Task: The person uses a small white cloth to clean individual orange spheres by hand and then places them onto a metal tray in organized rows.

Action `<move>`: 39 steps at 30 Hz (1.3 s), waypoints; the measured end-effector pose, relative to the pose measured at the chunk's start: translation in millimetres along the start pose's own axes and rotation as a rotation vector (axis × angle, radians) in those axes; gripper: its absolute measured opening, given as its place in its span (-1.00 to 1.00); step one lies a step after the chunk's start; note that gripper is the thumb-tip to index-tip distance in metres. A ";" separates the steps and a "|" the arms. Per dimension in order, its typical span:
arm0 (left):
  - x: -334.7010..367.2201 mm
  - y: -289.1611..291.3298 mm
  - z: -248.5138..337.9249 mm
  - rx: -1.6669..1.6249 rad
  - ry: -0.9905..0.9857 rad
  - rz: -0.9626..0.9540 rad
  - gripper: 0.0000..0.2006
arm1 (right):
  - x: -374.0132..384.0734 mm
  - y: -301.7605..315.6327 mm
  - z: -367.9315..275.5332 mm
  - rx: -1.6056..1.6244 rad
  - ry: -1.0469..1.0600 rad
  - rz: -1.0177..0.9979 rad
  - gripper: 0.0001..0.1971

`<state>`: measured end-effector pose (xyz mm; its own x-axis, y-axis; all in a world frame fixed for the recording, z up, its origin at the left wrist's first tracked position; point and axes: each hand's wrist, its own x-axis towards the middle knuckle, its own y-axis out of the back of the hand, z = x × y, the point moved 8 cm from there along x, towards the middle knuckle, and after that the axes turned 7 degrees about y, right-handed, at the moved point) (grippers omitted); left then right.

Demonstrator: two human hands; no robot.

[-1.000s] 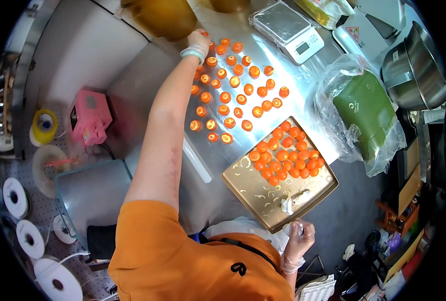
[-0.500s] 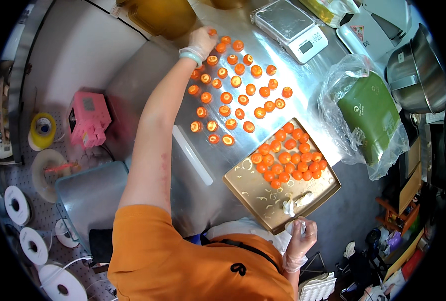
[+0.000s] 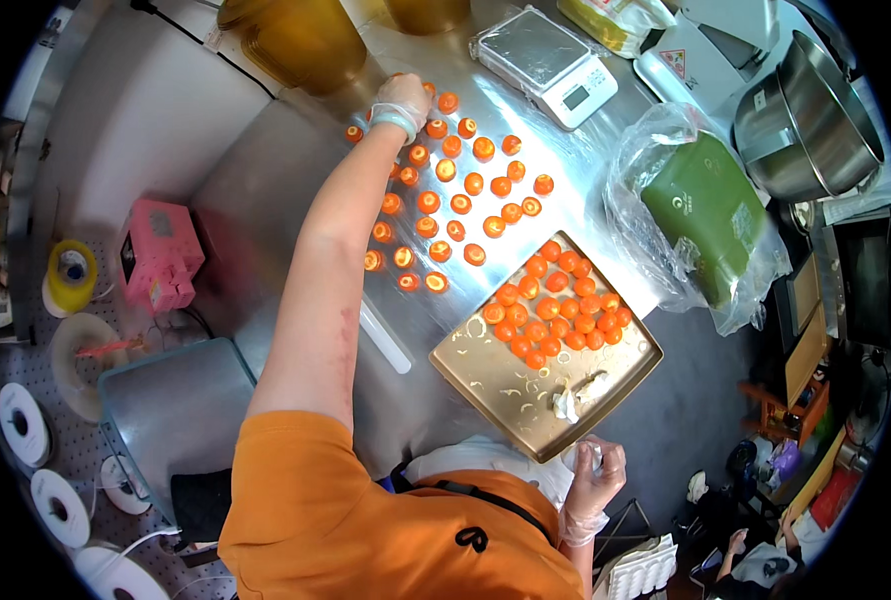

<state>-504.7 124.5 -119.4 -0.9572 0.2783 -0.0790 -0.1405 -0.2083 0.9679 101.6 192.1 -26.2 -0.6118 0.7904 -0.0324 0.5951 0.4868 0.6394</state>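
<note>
At 9 o'clock, a pink boxy device [image 3: 162, 255]; at 11, an amber tub [image 3: 290, 45], presumably kept out of the arm's path. Just short of 12, a gloved left hand [image 3: 403, 98], lowered among orange balls [image 3: 428, 201], likely salted egg yolks, on the tabletop [image 3: 580, 215]. Cannot tell, with fingertips hidden, whether gripping or released. Around 12, mostly spaced apart, ringed ends up, perhaps to prevent sticking. At 1, a digital scale [image 3: 575, 95] under film, probably against grease. At 4, more balls [image 3: 557, 282], crowded at the far side of a baking tray [image 3: 495, 368], probably contained by its rim. At 5, beside its near corner, a gloved right hand [image 3: 595, 475], fingers curled, something whitish at the tips; cannot tell whether held. Past 2, a green pack [image 3: 700, 190], bagged; at 2, a mixing bowl [image 3: 810, 125].

By material, again rightward: translucent amber plastic; thin, wrinkled gloves; glossy, squat orange rounds with pale rings; reflective steel tabletop; gold-toned metal tray, flecked with pale crescents and crumpled white scraps [image 3: 565, 405]; slack, crinkled clear plastic; curved polished steel.
</note>
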 end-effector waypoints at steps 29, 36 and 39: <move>-460.2 -38.3 141.2 -0.374 -0.827 -0.410 -0.76 | -21.6 14.7 71.6 0.388 -0.189 0.029 -0.85; -440.4 -35.4 185.0 -0.300 -0.849 -0.185 -0.72 | -13.1 19.4 78.0 0.436 -0.117 0.029 -0.89; -431.9 -49.0 215.6 -0.167 -0.934 -0.075 -0.67 | -11.0 19.6 73.7 0.412 -0.081 0.011 -0.91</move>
<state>-29.8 216.7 -81.2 -0.3654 0.9181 0.1534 -0.2968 -0.2711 0.9156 158.4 220.4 -69.9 -0.5713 0.8149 -0.0979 0.7700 0.5734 0.2797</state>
